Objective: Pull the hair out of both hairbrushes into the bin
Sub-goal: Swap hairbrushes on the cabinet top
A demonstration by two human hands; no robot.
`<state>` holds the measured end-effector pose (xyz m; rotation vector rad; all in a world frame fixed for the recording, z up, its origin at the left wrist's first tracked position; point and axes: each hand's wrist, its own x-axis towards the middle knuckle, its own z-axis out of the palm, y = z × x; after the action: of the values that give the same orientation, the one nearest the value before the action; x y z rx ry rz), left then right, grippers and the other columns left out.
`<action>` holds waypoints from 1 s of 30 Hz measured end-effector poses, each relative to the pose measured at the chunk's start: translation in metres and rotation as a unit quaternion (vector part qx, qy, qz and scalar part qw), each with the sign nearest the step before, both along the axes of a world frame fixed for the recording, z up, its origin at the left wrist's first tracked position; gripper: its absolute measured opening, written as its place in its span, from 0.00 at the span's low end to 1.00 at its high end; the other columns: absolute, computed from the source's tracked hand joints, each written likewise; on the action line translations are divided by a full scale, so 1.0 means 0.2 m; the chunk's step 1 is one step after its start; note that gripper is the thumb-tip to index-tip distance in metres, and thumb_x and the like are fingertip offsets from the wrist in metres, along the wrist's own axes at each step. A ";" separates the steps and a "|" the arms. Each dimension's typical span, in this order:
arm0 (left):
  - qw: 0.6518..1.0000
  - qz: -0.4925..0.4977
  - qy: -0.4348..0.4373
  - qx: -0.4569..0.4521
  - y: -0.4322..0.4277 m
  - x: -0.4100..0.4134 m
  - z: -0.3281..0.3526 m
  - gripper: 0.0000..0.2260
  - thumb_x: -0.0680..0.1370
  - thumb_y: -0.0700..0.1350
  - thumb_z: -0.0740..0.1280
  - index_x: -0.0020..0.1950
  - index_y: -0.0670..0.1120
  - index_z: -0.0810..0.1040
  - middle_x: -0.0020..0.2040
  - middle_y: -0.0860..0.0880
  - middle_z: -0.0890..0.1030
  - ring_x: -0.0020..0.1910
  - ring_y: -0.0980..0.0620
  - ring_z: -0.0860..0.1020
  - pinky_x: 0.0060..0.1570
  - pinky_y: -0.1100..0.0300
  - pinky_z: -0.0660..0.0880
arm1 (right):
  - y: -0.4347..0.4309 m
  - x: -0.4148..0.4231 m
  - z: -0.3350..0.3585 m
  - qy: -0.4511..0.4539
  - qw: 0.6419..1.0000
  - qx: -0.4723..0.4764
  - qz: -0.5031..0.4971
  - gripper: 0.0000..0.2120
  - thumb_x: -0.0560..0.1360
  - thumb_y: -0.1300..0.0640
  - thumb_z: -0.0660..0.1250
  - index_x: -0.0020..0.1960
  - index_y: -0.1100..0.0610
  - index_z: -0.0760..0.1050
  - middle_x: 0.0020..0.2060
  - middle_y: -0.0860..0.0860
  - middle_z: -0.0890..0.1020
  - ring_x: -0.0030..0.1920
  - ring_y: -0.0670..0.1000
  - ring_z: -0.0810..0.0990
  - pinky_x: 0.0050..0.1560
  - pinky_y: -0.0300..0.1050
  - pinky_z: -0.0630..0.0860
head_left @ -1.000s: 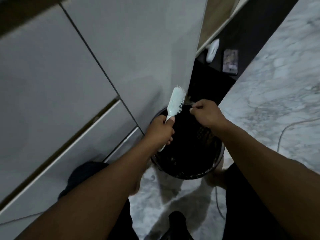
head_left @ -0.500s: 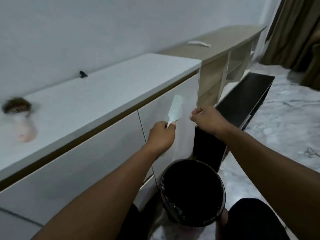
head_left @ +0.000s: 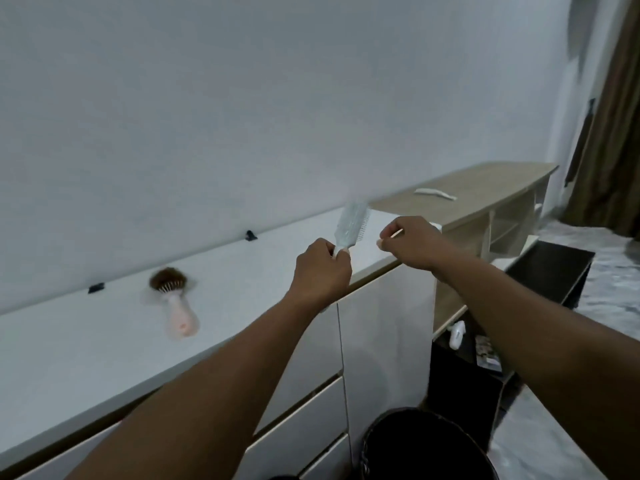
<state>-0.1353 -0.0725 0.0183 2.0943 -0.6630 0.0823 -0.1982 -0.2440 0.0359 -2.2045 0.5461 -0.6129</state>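
My left hand point(head_left: 322, 271) grips the handle of a pale green-white hairbrush point(head_left: 351, 223), held upright above the white cabinet top point(head_left: 104, 341), bristles facing right. My right hand point(head_left: 412, 242) hovers just right of the brush with fingers pinched together; whether any hair is in them I cannot tell. A pink hairbrush point(head_left: 175, 301) lies on the cabinet top to the left, its head matted with brown hair. The black bin point(head_left: 429, 448) stands on the floor below my right arm, beside the cabinet.
Two small black clips point(head_left: 250, 235) lie at the wall edge of the cabinet top. A wooden shelf unit point(head_left: 478, 192) with a white object on it stands to the right, a black low unit point(head_left: 550, 271) beyond, and a brown curtain at far right.
My view has lifted from the bin up to the cabinet top. Both hands rose with the pale brush from over the bin to cabinet-top height; the bin now sits at the frame's bottom.
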 end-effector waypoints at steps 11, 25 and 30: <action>0.992 0.127 0.010 -0.013 0.31 0.33 0.18 0.12 0.79 0.47 0.62 0.38 0.42 0.73 0.35 0.47 0.77 0.32 0.48 0.73 0.33 0.58 0.70 | 0.27 0.38 0.30 0.002 0.994 -0.026 0.102 0.07 0.75 0.52 0.72 0.50 0.54 0.80 0.47 0.50 0.80 0.42 0.47 0.78 0.39 0.41 0.71; 0.956 0.254 0.143 -0.003 0.43 0.77 -0.02 0.12 0.76 0.50 0.70 0.49 0.43 0.72 0.50 0.45 0.80 0.51 0.42 0.82 0.52 0.51 0.80 | 0.44 0.94 0.10 0.087 0.980 -0.028 0.177 0.09 0.75 0.51 0.72 0.52 0.53 0.79 0.52 0.52 0.81 0.46 0.49 0.79 0.40 0.41 0.71; 0.953 0.273 0.122 0.057 0.46 0.86 -0.10 0.12 0.77 0.48 0.70 0.49 0.44 0.70 0.50 0.45 0.78 0.54 0.42 0.81 0.41 0.57 0.71 | 0.48 1.09 0.01 0.111 0.973 -0.041 0.197 0.10 0.75 0.51 0.71 0.54 0.54 0.78 0.50 0.50 0.80 0.46 0.48 0.78 0.41 0.40 0.70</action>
<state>0.0362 0.0197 -0.0018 2.2984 0.0732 0.0922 0.0203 -0.1472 0.0371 -2.3869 0.1833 -0.1845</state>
